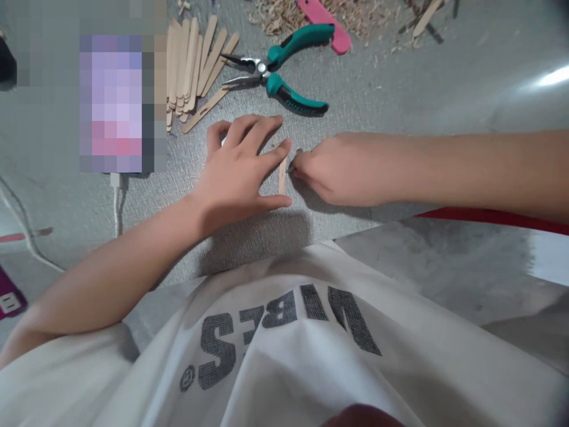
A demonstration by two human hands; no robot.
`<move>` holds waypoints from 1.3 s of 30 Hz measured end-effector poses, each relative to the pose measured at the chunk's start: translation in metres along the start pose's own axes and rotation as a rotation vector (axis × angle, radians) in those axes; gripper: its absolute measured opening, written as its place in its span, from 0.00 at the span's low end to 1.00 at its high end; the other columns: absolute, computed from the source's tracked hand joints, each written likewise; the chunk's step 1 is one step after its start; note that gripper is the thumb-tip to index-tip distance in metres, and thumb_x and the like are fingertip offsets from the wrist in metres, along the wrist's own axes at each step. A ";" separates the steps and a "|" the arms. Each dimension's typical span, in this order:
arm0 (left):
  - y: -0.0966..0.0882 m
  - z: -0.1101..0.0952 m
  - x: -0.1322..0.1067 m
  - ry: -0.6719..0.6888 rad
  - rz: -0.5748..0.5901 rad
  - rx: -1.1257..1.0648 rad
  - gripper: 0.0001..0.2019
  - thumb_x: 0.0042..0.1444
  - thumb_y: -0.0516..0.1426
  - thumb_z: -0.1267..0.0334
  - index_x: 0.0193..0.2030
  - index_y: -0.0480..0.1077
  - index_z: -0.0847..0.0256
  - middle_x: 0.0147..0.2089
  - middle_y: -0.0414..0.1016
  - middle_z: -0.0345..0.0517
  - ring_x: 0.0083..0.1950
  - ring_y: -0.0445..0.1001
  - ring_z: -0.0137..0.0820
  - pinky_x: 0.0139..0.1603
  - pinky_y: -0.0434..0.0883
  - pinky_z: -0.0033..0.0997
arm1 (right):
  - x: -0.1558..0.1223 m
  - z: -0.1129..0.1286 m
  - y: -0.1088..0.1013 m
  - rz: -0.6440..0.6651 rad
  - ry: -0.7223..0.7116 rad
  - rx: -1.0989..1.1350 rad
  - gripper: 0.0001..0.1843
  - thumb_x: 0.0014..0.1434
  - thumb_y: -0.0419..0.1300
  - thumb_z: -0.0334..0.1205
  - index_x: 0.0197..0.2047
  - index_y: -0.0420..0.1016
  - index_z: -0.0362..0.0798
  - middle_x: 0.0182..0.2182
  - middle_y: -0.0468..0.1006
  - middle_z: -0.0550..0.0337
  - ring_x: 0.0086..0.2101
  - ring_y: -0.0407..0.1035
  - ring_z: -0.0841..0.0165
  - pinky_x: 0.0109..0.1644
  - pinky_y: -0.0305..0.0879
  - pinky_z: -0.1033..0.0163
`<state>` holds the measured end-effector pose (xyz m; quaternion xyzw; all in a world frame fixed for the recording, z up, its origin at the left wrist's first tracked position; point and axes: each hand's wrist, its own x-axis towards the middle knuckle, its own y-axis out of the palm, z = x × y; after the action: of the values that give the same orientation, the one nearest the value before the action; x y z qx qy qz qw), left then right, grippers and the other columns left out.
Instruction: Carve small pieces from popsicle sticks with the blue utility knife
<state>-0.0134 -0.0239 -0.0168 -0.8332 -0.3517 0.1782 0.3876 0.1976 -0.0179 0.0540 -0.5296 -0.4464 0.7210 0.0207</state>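
A wooden craft stick (282, 177) lies flat on the table, pointing away from me. My left hand (242, 160) holds it down with spread fingers, the index finger over its far end and the thumb at its near end. Just right of the stick, my right hand (331, 169) is closed in a pinch. A small dark, metallic-looking tip shows at its fingertips, close to the stick's edge; the rest is hidden in the fist. Beyond my hands lie open long-nose pliers (262, 68) with green and black handles, their jaws near another craft stick (204, 111).
Many craft sticks (189, 65) are piled at the back left. Wood shavings (284, 18) and a pink tool handle (326, 26) lie at the back. A blurred-out device with a white cable (117, 204) is on the left. A purple object (9, 293) sits at the left edge.
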 end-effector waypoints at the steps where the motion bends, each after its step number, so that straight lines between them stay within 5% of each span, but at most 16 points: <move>1: 0.000 0.000 0.000 0.002 -0.001 0.001 0.39 0.50 0.81 0.46 0.68 0.77 0.40 0.83 0.66 0.53 0.84 0.55 0.70 0.82 0.47 0.78 | 0.001 0.001 -0.002 0.007 0.006 0.000 0.17 0.76 0.51 0.32 0.49 0.82 0.39 0.35 0.85 0.37 0.32 0.77 0.53 0.35 0.52 0.55; 20: 0.006 -0.001 -0.001 0.050 -0.038 0.193 0.39 0.60 0.74 0.48 0.76 0.73 0.46 0.85 0.65 0.58 0.83 0.60 0.66 0.81 0.55 0.71 | 0.007 -0.003 0.004 0.046 -0.033 -0.155 0.16 0.78 0.50 0.32 0.51 0.79 0.37 0.32 0.81 0.43 0.31 0.75 0.54 0.34 0.52 0.56; 25: 0.010 0.006 -0.001 0.088 -0.066 0.187 0.39 0.58 0.75 0.48 0.76 0.73 0.46 0.84 0.65 0.59 0.83 0.61 0.66 0.80 0.56 0.70 | 0.006 -0.002 0.009 0.050 -0.075 -0.226 0.15 0.78 0.53 0.30 0.52 0.81 0.34 0.40 0.84 0.40 0.35 0.77 0.54 0.36 0.52 0.55; 30: 0.012 0.008 -0.001 0.107 -0.082 0.171 0.38 0.58 0.74 0.47 0.75 0.73 0.46 0.83 0.66 0.59 0.82 0.61 0.67 0.80 0.55 0.71 | 0.005 0.006 0.003 0.101 -0.093 -0.310 0.13 0.72 0.58 0.23 0.54 0.83 0.33 0.48 0.85 0.36 0.42 0.81 0.53 0.37 0.54 0.54; 33: 0.011 0.006 0.001 0.096 -0.068 0.173 0.37 0.59 0.74 0.47 0.74 0.74 0.48 0.84 0.65 0.60 0.82 0.61 0.67 0.79 0.55 0.73 | 0.004 0.016 -0.010 0.137 -0.046 -0.300 0.17 0.66 0.63 0.18 0.54 0.85 0.39 0.46 0.86 0.42 0.41 0.82 0.54 0.38 0.57 0.56; 36: 0.011 0.004 0.003 0.079 -0.044 0.176 0.37 0.58 0.74 0.47 0.73 0.75 0.50 0.84 0.64 0.60 0.82 0.60 0.68 0.79 0.55 0.74 | 0.004 0.025 -0.019 0.150 -0.015 -0.211 0.14 0.59 0.70 0.18 0.41 0.85 0.47 0.34 0.82 0.54 0.35 0.80 0.59 0.38 0.60 0.57; 39: 0.011 0.002 0.004 0.069 -0.020 0.183 0.39 0.57 0.75 0.46 0.74 0.75 0.53 0.85 0.63 0.63 0.82 0.59 0.69 0.78 0.55 0.74 | 0.012 0.021 -0.011 0.055 -0.006 -0.043 0.17 0.55 0.73 0.20 0.25 0.74 0.46 0.22 0.68 0.64 0.30 0.73 0.68 0.41 0.65 0.58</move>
<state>-0.0070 -0.0244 -0.0266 -0.7964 -0.3287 0.1772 0.4758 0.1712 -0.0187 0.0530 -0.5399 -0.4474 0.7129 -0.0117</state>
